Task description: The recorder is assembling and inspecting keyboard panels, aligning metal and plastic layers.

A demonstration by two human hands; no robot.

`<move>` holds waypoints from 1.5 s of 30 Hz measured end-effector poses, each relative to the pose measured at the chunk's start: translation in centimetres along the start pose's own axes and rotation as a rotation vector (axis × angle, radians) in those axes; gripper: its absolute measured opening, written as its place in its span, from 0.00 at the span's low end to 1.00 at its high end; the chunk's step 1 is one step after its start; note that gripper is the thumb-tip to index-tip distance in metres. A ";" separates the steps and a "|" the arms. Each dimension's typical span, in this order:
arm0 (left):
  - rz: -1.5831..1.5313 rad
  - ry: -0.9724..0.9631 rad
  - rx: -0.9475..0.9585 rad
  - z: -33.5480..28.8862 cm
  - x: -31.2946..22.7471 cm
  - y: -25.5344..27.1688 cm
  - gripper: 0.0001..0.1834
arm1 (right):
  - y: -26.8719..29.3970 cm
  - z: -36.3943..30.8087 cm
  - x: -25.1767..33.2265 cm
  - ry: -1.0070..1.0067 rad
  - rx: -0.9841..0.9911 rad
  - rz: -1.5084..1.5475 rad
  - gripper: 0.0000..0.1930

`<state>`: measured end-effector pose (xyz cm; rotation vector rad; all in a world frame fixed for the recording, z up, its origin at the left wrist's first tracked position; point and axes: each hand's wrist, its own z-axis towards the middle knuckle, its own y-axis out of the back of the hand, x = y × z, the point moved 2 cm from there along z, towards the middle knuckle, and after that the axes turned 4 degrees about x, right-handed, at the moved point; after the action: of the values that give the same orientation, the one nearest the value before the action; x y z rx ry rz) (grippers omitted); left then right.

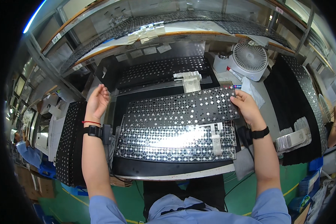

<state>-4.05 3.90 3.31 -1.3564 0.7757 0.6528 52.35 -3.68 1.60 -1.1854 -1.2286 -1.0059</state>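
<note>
My right hand (247,106) pinches the right end of a thin black sheet (175,110), dotted with rows of holes and shiny round spots. This sheet lies tilted over a glossy, transparent-looking panel (168,143) with a dense grid of round marks. Apart from the sheet's left end, my left hand (98,101) is raised with its fingers curled together and nothing visible in them. Near the panel's right side lies a pale flat strip (217,140). Behind the black sheet, a bundle of pale flat strips (191,81) rests on the bench.
A white fan (250,61) stands at the back right beside a red-capped marker (233,71) and a white cloth (252,91). Stacked black dotted sheets (69,138) lie at left, others (291,93) at right under bundled strips (295,140). A shelf (198,33) spans the back.
</note>
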 end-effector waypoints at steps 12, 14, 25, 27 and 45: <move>0.300 0.267 0.164 -1.5 5.7 -1.2 0.29 | 0.0 0.2 -0.2 0.133 -0.112 0.005 0.09; 0.365 0.306 0.199 -2.2 5.4 -2.6 0.25 | -0.1 0.3 -0.3 0.101 -0.114 0.006 0.09; 0.593 0.245 0.027 -1.5 5.9 -1.9 0.07 | -1.5 0.0 0.2 0.129 -0.010 0.089 0.13; 0.508 0.181 -0.024 -1.3 5.6 -1.2 0.06 | -1.1 -0.3 0.3 0.143 0.056 0.078 0.15; 1.464 0.267 0.210 -2.1 4.7 -2.4 0.27 | -1.0 -0.6 0.6 0.085 -0.075 -0.197 0.17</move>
<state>0.46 1.44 0.86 -0.4815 2.0034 1.4442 51.51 -4.39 2.31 -1.0821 -1.2669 -1.2452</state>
